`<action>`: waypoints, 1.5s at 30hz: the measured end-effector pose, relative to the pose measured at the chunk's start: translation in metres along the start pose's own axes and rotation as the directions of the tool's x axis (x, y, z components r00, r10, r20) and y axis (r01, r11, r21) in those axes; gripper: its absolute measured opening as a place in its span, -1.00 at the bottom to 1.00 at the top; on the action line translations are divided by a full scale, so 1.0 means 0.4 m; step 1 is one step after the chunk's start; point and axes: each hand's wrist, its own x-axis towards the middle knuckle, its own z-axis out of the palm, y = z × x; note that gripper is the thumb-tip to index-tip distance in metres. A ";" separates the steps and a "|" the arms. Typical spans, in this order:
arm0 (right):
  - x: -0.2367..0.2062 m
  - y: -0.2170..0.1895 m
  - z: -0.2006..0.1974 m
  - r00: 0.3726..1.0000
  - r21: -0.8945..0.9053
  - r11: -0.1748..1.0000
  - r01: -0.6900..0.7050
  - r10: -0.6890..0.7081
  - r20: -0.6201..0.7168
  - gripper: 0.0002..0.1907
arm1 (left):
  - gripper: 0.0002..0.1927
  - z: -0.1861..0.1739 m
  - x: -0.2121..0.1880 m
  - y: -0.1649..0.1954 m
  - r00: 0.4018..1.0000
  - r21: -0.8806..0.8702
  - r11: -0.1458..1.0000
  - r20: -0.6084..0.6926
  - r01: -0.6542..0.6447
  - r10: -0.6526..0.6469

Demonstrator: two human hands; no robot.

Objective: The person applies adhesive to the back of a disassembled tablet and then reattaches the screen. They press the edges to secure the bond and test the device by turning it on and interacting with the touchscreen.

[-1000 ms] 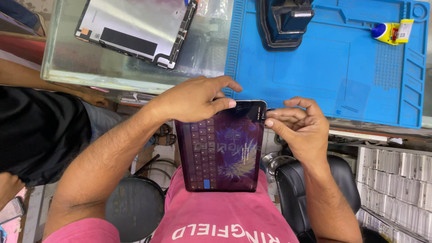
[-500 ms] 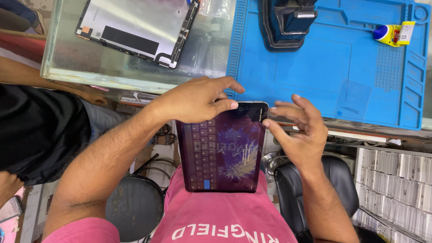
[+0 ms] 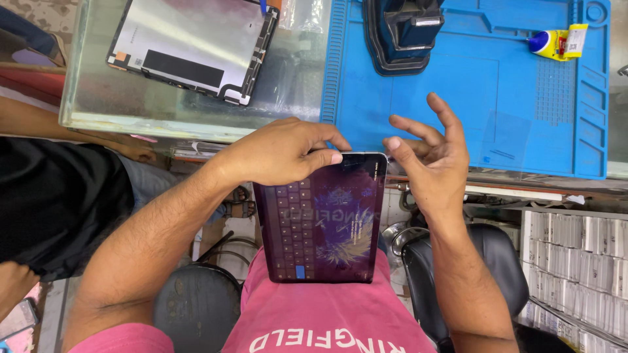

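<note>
1. Looking down, I see the tablet (image 3: pixel 320 219) standing propped against my chest, its bottom edge on my pink shirt (image 3: pixel 327 320) and its top edge just short of the near edge of the worktop (image 3: pixel 196 111).
2. Its long axis runs away from me, from my chest toward the blue mat (image 3: pixel 458 98); the screen faces up at me, lit, with a keyboard on its left half and cracks spreading across its right half.
3. My left hand (image 3: pixel 278 150) is the one on it: it arches over the top left corner, fingers curled and close together, fingertip and thumb pressed on the top edge of the glass.
4. My right hand (image 3: pixel 428 153) hovers just off the top right corner, palm turned inward, fingers spread and loosely bent, holding nothing; the thumb tip sits almost at the corner, but I cannot tell if it touches.
5. So the tablet lies left of and below my right hand, and the left forearm crosses in from the lower left.
6. On the worktop beyond, a grey back panel (image 3: pixel 193 49) lies at the far left, a dark blue fixture (image 3: pixel 405 33) at the mat's far edge, and a small yellow bottle (image 3: pixel 556 42) at its far right corner.
7. Another person in black sits at my left.
</note>
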 end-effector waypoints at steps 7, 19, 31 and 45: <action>-0.048 0.086 -0.003 0.996 0.194 0.977 -0.086 0.087 0.000 -0.54 | -0.68 -0.012 -0.009 0.000 0.995 -0.016 0.995 0.010 0.102 -0.102; -0.091 0.131 0.006 0.983 0.554 0.814 -0.173 0.177 0.046 -0.70 | -0.66 -0.017 -0.009 0.002 0.995 -0.047 0.994 0.010 0.095 -0.095; -0.088 0.176 0.025 0.947 0.697 0.649 -0.304 0.284 0.148 -0.73 | -0.66 -0.015 -0.004 0.001 0.998 -0.064 0.996 0.016 0.070 -0.069; -0.084 0.219 0.080 0.734 0.657 0.334 -0.676 0.380 0.563 -0.33 | -0.67 -0.028 -0.002 0.019 0.998 -0.119 0.991 0.039 0.056 -0.052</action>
